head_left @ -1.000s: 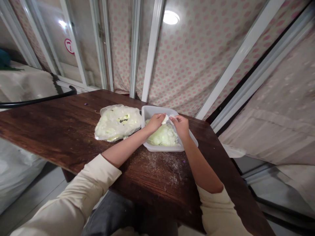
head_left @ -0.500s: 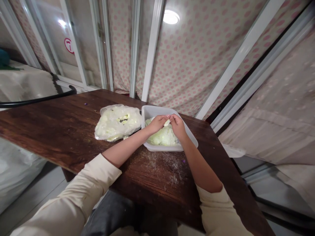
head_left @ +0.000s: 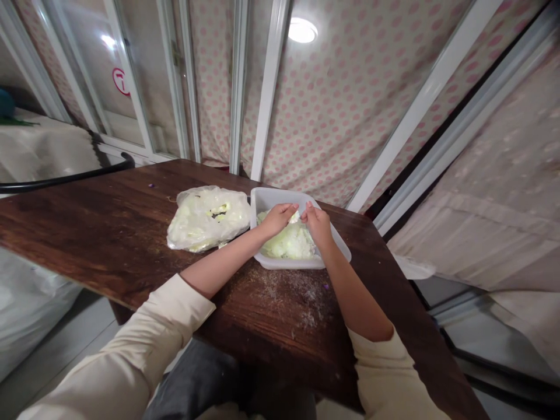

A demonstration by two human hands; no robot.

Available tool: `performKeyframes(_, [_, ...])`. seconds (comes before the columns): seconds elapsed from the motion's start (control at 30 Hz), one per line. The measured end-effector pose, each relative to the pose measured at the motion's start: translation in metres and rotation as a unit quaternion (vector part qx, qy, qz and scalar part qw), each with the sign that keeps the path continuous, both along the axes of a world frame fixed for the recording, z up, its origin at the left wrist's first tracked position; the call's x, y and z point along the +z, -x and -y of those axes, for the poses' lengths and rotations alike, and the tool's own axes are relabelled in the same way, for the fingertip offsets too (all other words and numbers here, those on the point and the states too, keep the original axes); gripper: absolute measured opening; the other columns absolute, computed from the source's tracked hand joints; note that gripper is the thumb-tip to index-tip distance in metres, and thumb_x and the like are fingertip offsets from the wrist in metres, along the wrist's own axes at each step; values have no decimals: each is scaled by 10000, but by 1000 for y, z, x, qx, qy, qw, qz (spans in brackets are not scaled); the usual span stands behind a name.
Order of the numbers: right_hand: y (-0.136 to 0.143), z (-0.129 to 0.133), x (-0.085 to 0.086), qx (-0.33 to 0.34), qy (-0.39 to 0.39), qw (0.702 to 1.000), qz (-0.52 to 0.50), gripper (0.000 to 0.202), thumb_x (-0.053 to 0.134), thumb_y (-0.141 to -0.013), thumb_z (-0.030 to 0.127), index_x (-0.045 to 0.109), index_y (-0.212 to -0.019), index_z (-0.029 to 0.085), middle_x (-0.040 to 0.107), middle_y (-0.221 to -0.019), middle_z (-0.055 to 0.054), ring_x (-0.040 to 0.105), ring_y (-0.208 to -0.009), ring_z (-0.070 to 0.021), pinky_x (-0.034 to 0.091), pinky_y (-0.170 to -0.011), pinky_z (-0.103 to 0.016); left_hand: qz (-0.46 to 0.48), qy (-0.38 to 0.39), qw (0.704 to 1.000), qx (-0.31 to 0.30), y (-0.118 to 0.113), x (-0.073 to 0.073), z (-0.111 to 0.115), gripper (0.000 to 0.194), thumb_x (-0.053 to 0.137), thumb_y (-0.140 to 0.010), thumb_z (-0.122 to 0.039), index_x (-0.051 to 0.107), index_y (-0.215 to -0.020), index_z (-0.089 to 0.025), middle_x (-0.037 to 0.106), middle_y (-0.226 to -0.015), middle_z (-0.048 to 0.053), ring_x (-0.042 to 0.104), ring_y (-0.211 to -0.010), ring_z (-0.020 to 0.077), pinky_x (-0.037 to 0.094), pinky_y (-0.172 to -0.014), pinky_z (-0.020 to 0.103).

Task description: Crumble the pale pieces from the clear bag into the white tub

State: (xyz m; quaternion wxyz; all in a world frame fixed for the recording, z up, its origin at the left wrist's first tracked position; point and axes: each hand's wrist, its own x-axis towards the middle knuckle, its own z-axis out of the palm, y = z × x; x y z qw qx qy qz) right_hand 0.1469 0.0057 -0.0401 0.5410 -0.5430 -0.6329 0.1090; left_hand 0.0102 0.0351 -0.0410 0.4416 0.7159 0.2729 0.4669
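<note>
A pale plastic tub (head_left: 294, 263) stands on the dark wooden table, part filled with whitish-green flakes (head_left: 291, 240). Over the tub, my left hand (head_left: 280, 219) pinches a small white piece (head_left: 294, 217) between thumb and fingers. Just to its right, my right hand (head_left: 317, 223) has its fingers closed together; anything between them is too small to make out. A small gap separates the two hands. Left of the tub, close beside it, lies a clear plastic bag (head_left: 196, 219) of pale yellow-white pieces, with an opening on top.
Fine pale crumbs (head_left: 306, 303) are scattered over the table (head_left: 271, 326) in front of the tub. Glazed panels with a pink-dotted curtain (head_left: 341, 116) rise behind the table. A black curved rail (head_left: 65, 178) is at the left, above a large plastic bag (head_left: 30, 309).
My hands have moved slightly apart; their fingertips met before and now have a gap between them. The white piece shows by my left fingertips.
</note>
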Motion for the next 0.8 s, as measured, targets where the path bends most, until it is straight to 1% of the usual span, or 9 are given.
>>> performKeyframes(0.1, [6, 0, 1, 131, -3, 991, -6, 389, 451, -799, 557, 471, -653, 198, 456, -598, 25, 453, -586, -115, 371, -591, -246, 11, 3, 1000, -2, 1, 2, 2, 369, 412, -821, -466, 443, -608, -167, 363, -524, -42, 324, -506, 80, 288, -495, 227])
performKeyframes(0.17, [7, -1, 0, 172, 10, 985, -9, 352, 477, -794, 534, 447, -674, 204, 445, -600, 33, 446, -578, -113, 375, -579, -242, 17, 34, 999, 0, 0, 4, 4, 390, 387, -836, -468, 438, -597, -164, 371, -509, -39, 328, -486, 76, 282, -481, 226])
performKeyframes(0.23, [6, -1, -1, 158, 10, 987, -5, 337, 439, -822, 507, 434, -671, 206, 443, -584, 33, 445, -565, -116, 373, -569, -244, 18, 69, 997, -21, -1, 5, 6, 402, 359, -854, -476, 447, -616, -164, 378, -494, -38, 344, -460, 75, 277, -463, 224])
performKeyframes(0.37, [2, 3, 0, 60, -30, 996, 54, 328, 389, -860, 445, 453, -651, 201, 443, -539, 26, 422, -525, -119, 331, -540, -250, 16, 85, 992, -86, -2, 6, 9, 304, 454, -838, -416, 461, -675, -160, 393, -524, -43, 368, -441, 59, 276, -443, 206])
performKeyframes(0.5, [4, 8, 2, -21, -56, 994, 93, 343, 407, -865, 431, 480, -630, 191, 446, -522, 21, 393, -507, -113, 305, -544, -257, 32, 89, 992, -86, -2, 6, 8, 283, 462, -840, -394, 489, -706, -147, 385, -560, -40, 364, -449, 50, 276, -445, 201])
performKeyframes(0.57, [5, 7, 3, -13, -74, 995, 70, 326, 438, -851, 432, 499, -646, 187, 455, -546, 22, 400, -529, -111, 317, -559, -251, 41, 94, 992, -79, -2, 6, 7, 283, 478, -831, -395, 495, -698, -145, 361, -556, -46, 345, -450, 48, 271, -448, 202])
performKeyframes(0.7, [4, 1, 3, 79, -80, 993, -48, 292, 500, -807, 458, 516, -712, 182, 471, -617, 25, 423, -569, -104, 351, -571, -233, 47, 91, 993, -62, -1, 7, 9, 291, 477, -821, -394, 477, -667, -147, 336, -553, -49, 334, -474, 52, 290, -468, 205])
performKeyframes(0.73, [4, 0, 3, 87, -72, 992, -63, 305, 494, -806, 471, 504, -704, 185, 453, -609, 30, 412, -560, -100, 347, -560, -231, 40, 84, 994, -57, -1, 7, 9, 301, 468, -823, -400, 470, -656, -148, 336, -549, -49, 336, -480, 55, 298, -475, 208])
performKeyframes(0.8, [2, -1, 2, 76, -60, 994, -59, 354, 453, -823, 502, 458, -654, 191, 397, -573, 39, 377, -537, -96, 326, -537, -232, 25, 72, 996, -45, -1, 7, 10, 320, 449, -828, -405, 451, -631, -153, 337, -536, -48, 337, -483, 60, 307, -483, 213])
